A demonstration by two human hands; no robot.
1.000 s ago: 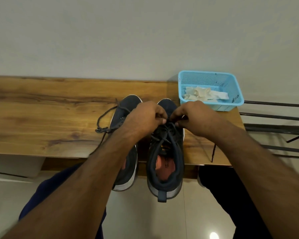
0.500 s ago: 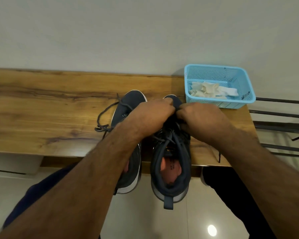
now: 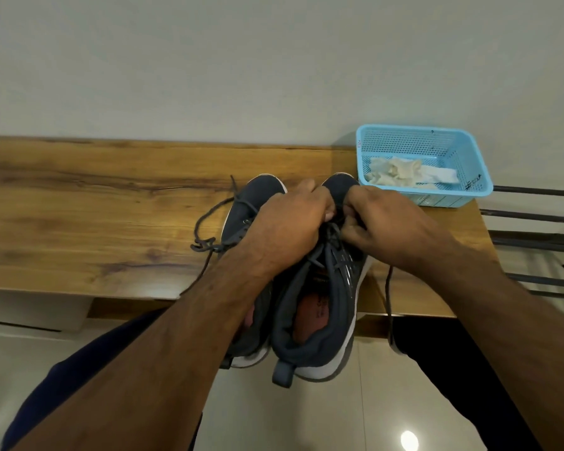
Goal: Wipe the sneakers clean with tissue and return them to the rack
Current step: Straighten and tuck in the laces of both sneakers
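From my seat, the wooden bench (image 3: 79, 216) lies bare from nine to eleven o'clock of the two sneakers (image 3: 319, 288), broken only by a loose lace (image 3: 205, 245) trailing left. At one o'clock the blue basket (image 3: 424, 193) sits close beside the toes. At three o'clock, past the bench end, metal rack bars (image 3: 534, 216) block the way.

A wooden bench (image 3: 79, 203) carries two sneakers (image 3: 323, 304) and a blue basket (image 3: 469, 193).
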